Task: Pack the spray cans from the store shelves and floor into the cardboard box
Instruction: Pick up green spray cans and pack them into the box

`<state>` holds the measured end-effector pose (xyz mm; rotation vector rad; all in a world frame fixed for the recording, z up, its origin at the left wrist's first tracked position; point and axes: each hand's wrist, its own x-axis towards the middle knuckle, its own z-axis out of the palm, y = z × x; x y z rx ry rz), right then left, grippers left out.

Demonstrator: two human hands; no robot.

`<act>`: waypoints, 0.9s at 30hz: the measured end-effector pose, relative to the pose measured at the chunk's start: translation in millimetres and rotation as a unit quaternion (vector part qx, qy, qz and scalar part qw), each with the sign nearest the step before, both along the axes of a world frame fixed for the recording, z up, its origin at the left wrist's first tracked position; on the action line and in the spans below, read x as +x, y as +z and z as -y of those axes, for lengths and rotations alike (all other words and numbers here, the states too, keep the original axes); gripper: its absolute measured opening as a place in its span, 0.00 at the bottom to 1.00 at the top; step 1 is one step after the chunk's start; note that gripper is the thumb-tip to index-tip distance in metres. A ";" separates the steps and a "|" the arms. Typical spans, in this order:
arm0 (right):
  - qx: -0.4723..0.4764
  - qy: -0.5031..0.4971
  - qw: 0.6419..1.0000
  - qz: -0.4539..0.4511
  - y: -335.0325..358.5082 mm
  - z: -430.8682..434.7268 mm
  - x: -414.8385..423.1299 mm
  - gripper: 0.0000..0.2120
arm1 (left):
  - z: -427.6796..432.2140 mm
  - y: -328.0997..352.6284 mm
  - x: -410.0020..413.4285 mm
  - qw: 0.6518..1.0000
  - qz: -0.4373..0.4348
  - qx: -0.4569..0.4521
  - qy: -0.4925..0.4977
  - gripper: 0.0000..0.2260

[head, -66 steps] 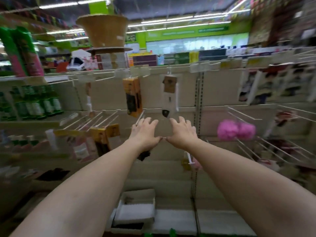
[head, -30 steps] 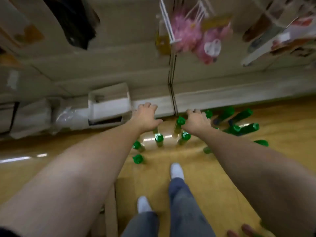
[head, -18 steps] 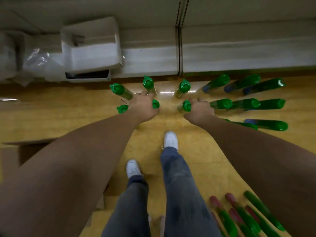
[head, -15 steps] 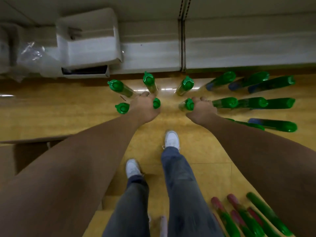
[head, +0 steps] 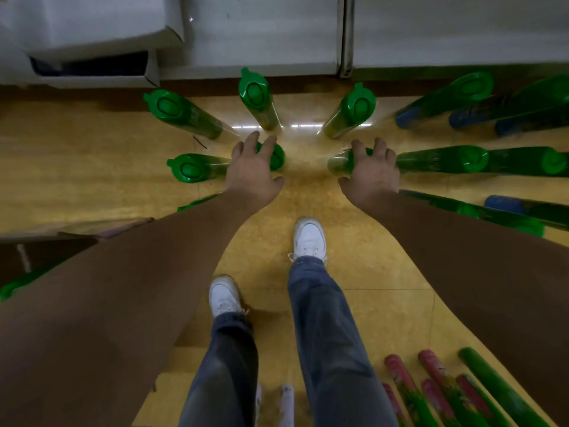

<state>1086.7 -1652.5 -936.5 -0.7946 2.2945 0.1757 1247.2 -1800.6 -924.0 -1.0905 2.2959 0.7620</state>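
Observation:
Several green-capped spray cans stand on the yellow floor in front of the shelf base, among them one at the back [head: 255, 94] and one at the left [head: 187, 169]. My left hand [head: 252, 174] reaches down with spread fingers over a green cap [head: 276, 157] and does not grip it. My right hand [head: 371, 172] lies over the top of another can [head: 340, 161]; its fingers arch over the hidden cap and the thumb stays apart. The brown cardboard box [head: 46, 241] shows at the left edge, partly behind my left forearm.
More green cans [head: 471, 157] crowd the floor to the right. Red and green cans [head: 431, 389] lie at the bottom right. A white carton [head: 92, 41] sits on the bottom shelf at top left. My feet in white shoes [head: 309, 238] stand just behind the cans.
The view swung from the shelves down to the floor. Both hands dropped onto the standing cans, and the right hand now covers the cap it was beside.

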 end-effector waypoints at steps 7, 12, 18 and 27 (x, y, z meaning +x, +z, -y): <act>-0.020 0.008 1.000 0.019 -40.4 1.8 -10.6 0.31 | 7.0 -46.0 -6.1 1.000 -0.021 -0.004 0.018 0.41; -0.030 0.017 0.999 -0.003 -49.3 -5.0 -5.6 0.28 | 10.3 -60.9 -9.7 0.996 -0.048 0.008 0.077 0.39; -0.034 -0.011 0.999 0.002 -47.5 -12.1 -3.2 0.27 | 3.9 -53.0 -8.5 0.995 -0.054 0.011 0.089 0.33; -0.034 -0.021 0.999 0.023 -7.5 -8.1 14.1 0.26 | -2.3 -12.3 -2.4 0.996 -0.053 0.019 0.065 0.35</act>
